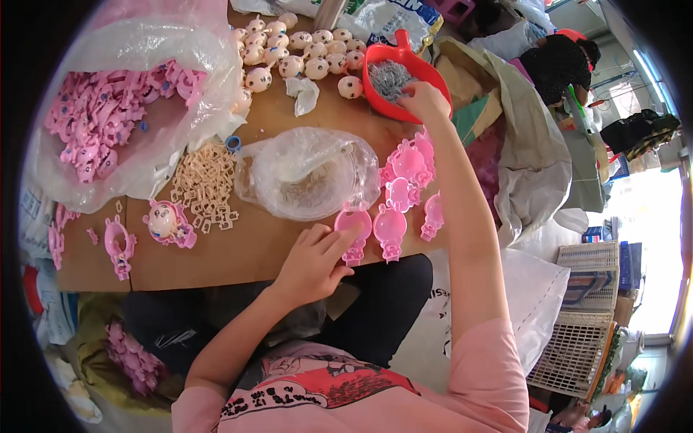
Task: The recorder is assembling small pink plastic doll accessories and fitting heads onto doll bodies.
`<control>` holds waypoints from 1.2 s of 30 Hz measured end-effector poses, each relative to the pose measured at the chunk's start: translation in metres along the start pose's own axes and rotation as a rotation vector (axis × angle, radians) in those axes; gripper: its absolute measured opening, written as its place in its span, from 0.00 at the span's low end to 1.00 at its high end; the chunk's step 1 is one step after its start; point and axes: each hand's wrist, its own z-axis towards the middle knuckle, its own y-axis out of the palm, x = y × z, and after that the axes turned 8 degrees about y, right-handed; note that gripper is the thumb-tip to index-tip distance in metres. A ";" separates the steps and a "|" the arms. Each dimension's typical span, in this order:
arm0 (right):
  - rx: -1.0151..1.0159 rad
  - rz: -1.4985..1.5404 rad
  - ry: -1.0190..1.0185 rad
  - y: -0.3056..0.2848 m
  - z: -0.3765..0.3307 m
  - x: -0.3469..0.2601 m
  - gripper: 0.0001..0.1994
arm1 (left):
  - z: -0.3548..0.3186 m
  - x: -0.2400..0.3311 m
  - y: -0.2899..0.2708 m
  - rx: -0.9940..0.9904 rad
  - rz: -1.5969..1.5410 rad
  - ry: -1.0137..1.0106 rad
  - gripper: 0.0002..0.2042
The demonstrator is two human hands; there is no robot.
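Note:
My right hand point(426, 102) reaches into a red plastic scoop point(442, 83), its fingers drawn together at a heap of small grey metal pieces point(390, 78), too small to name. My left hand point(312, 265) has its fingers stretched out, the fingertips resting on a pink plastic shell point(354, 244) with a round cup and a small figure below. A matching pink shell point(390, 229) lies just right of it. Several more pink shells point(408, 162) lie beyond, and another pink shell point(432, 216) is by my right forearm.
A clear plastic bag point(317, 198) holds small, unclear parts. Left of it are cream plastic clips point(206, 180), a blue ring point(232, 143), a pink assembled toy point(170, 222) and a pink frame point(119, 249). Cream toy heads point(316, 68) line the back; a large bag point(209, 43) holds pink parts.

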 end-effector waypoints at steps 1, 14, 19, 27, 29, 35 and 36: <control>-0.036 0.009 -0.007 0.006 0.004 -0.003 0.14 | -0.001 0.000 -0.001 -0.001 0.005 -0.002 0.37; -0.202 1.630 0.143 -0.031 -0.091 0.005 0.11 | 0.015 0.010 -0.019 0.324 -0.163 -0.067 0.25; -0.328 1.522 0.134 -0.040 -0.219 -0.026 0.09 | 0.040 0.022 -0.033 0.423 -1.049 -0.393 0.25; -0.063 0.902 -0.272 -0.031 -0.276 -0.023 0.12 | 0.039 0.029 -0.035 0.231 -1.204 -0.769 0.16; -0.095 0.964 -0.252 -0.037 -0.279 -0.025 0.12 | 0.036 0.031 -0.036 0.260 -1.208 -0.822 0.14; -0.098 1.043 -0.175 -0.043 -0.285 -0.027 0.10 | 0.033 0.033 -0.031 0.232 -1.068 -0.739 0.11; -0.066 1.010 -0.215 -0.039 -0.284 -0.025 0.09 | 0.033 0.035 -0.032 0.224 -1.063 -0.740 0.10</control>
